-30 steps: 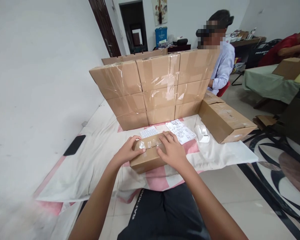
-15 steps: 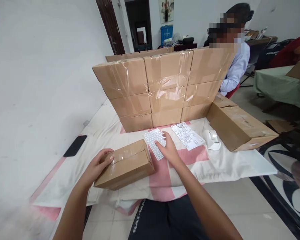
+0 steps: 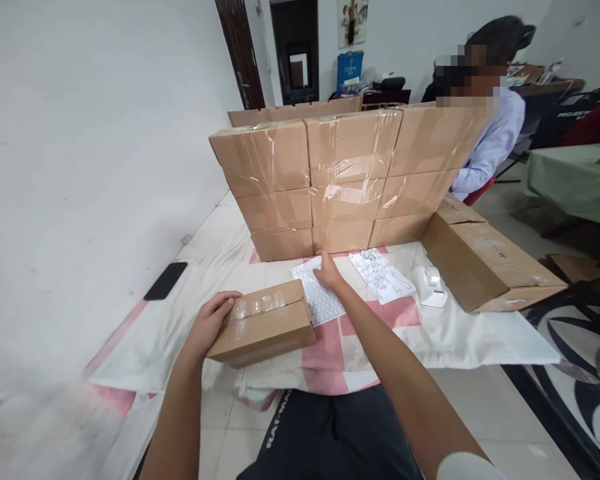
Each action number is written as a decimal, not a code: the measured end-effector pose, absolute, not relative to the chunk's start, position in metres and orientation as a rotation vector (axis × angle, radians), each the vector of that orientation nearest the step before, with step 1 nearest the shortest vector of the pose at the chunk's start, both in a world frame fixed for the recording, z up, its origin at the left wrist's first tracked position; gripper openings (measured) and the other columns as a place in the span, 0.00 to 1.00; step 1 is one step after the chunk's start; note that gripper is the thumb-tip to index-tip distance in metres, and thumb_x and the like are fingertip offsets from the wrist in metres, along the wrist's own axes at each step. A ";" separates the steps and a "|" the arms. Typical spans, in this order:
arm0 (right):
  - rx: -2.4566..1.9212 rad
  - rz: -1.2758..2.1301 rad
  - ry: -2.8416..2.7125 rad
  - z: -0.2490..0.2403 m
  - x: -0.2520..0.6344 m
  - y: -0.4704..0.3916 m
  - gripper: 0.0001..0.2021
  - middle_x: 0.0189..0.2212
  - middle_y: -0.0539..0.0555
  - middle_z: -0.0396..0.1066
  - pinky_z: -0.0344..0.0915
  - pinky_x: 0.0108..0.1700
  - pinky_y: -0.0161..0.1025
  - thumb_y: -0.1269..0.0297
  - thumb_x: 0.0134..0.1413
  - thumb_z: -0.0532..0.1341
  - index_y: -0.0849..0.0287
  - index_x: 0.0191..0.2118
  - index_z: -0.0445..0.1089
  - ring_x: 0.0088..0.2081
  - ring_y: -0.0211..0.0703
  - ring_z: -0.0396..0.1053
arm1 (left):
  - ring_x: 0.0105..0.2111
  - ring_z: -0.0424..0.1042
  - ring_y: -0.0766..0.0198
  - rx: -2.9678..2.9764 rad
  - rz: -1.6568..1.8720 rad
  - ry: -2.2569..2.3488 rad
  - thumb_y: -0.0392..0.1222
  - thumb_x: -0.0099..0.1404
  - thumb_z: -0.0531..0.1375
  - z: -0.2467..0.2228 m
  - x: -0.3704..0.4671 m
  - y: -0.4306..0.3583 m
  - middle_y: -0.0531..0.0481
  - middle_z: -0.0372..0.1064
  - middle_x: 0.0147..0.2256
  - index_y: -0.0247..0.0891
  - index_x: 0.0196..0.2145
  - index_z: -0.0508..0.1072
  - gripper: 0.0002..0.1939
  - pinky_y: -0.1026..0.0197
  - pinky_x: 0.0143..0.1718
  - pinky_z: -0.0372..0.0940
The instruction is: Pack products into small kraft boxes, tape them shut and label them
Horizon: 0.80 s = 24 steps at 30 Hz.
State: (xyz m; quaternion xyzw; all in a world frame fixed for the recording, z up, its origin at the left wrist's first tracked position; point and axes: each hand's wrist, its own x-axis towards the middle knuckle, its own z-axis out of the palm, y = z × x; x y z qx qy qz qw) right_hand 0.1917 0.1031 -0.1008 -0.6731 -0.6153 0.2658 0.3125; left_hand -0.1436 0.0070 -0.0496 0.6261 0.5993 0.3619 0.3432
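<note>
A closed cardboard box [image 3: 265,323] with clear tape across its top lies near the table's front edge. My left hand [image 3: 214,321] grips its left end, thumb on top and fingers over the far edge. Beside the box's right end is a white sheet [image 3: 323,300] printed with rows of small outlined shapes. At its far edge, my right hand [image 3: 329,272] is closed on the paper, fingertips partly hidden. To the right lies a second white sheet [image 3: 383,277] with scattered small shapes, some loose pieces at its far end. A white tape dispenser [image 3: 429,287] stands beyond it.
A wall of stacked, taped cardboard boxes [image 3: 347,183] rises behind the sheets. Another long box [image 3: 495,257] sits at the right. A black phone [image 3: 166,281] lies at the left edge of the cloth-covered table [image 3: 220,260]. A person [image 3: 495,143] sits behind the stack.
My right hand has gone from spread above the left sheet to closed at its far edge, and the sheet has shifted slightly. My left hand stays on the box. The view has shifted left.
</note>
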 end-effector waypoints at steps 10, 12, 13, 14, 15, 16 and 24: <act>-1.228 1.017 -1.411 -0.039 0.260 -0.059 0.14 0.30 0.50 0.71 0.66 0.39 0.40 0.52 0.54 0.65 0.59 0.34 0.69 0.34 0.42 0.68 | 0.56 0.68 0.46 2.577 1.039 1.390 0.53 0.72 0.54 0.034 -0.020 -0.093 0.44 0.72 0.55 0.48 0.56 0.73 0.19 0.43 0.60 0.60; -1.215 0.984 -1.428 -0.015 0.267 -0.096 0.14 0.28 0.48 0.68 0.64 0.38 0.39 0.51 0.55 0.66 0.58 0.33 0.69 0.32 0.41 0.66 | 0.59 0.65 0.43 2.720 0.997 1.179 0.55 0.70 0.59 0.038 0.024 -0.105 0.44 0.68 0.61 0.49 0.61 0.70 0.24 0.41 0.62 0.57; -1.212 0.966 -1.444 -0.003 0.270 -0.113 0.14 0.29 0.48 0.69 0.65 0.39 0.39 0.51 0.57 0.65 0.58 0.33 0.70 0.33 0.41 0.67 | 0.61 0.63 0.42 2.763 0.975 1.113 0.55 0.69 0.61 0.036 0.042 -0.108 0.44 0.67 0.63 0.50 0.63 0.69 0.27 0.38 0.64 0.54; -1.210 0.950 -1.461 0.007 0.272 -0.129 0.13 0.31 0.49 0.71 0.65 0.41 0.40 0.52 0.58 0.65 0.57 0.35 0.71 0.35 0.42 0.68 | 0.63 0.62 0.41 2.788 0.963 1.063 0.55 0.68 0.62 0.034 0.057 -0.110 0.44 0.66 0.64 0.51 0.64 0.68 0.28 0.36 0.65 0.52; -1.210 0.936 -1.479 0.016 0.273 -0.142 0.13 0.33 0.50 0.73 0.66 0.44 0.41 0.52 0.59 0.64 0.57 0.37 0.73 0.38 0.43 0.69 | 0.63 0.62 0.41 2.796 0.957 1.025 0.54 0.68 0.62 0.031 0.068 -0.112 0.44 0.66 0.64 0.52 0.65 0.67 0.29 0.35 0.67 0.50; -1.211 0.921 -1.497 0.023 0.275 -0.153 0.13 0.35 0.51 0.74 0.67 0.46 0.41 0.52 0.60 0.64 0.57 0.38 0.75 0.40 0.45 0.71 | 0.63 0.63 0.42 2.793 0.953 0.993 0.52 0.69 0.62 0.028 0.075 -0.114 0.45 0.68 0.63 0.52 0.65 0.66 0.28 0.34 0.67 0.49; -1.268 0.802 -1.566 0.036 0.268 -0.186 0.11 0.38 0.53 0.80 0.71 0.48 0.44 0.57 0.62 0.62 0.56 0.39 0.80 0.43 0.50 0.75 | 0.55 0.71 0.50 2.820 0.896 0.864 0.44 0.76 0.51 0.025 0.082 -0.129 0.46 0.76 0.56 0.46 0.61 0.70 0.20 0.38 0.64 0.53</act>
